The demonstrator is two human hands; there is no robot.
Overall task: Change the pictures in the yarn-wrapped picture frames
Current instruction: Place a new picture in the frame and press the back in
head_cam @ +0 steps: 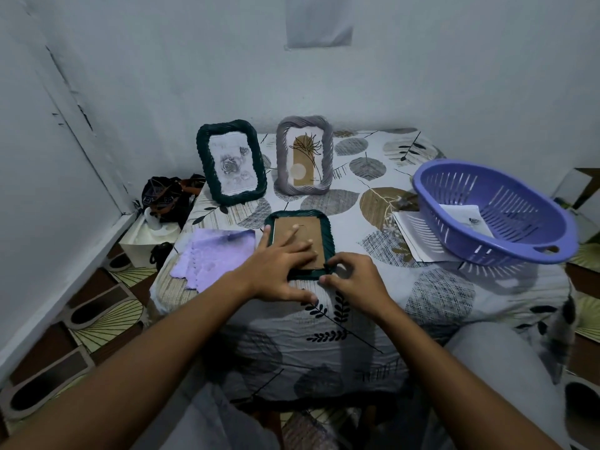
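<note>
A dark green yarn-wrapped frame [325, 224] lies face down on the table, its brown backing board [308, 224] up. My left hand [281, 264] presses flat on the board with straight fingers. My right hand [352, 279] pinches at the frame's near right corner, fingers curled on a small dark tab there. A second dark green frame [203, 160] with a grey rose picture stands upright at the back. Beside it stands a grey frame [328, 151] with a tan plant picture.
A lilac cloth [216, 254] lies left of the flat frame. A purple slotted basket [493, 212] holding a paper sheet sits at the right, on more paper sheets [412, 235]. The leaf-print tablecloth [438, 297] hangs over the near edge. Bags stand on the floor at left.
</note>
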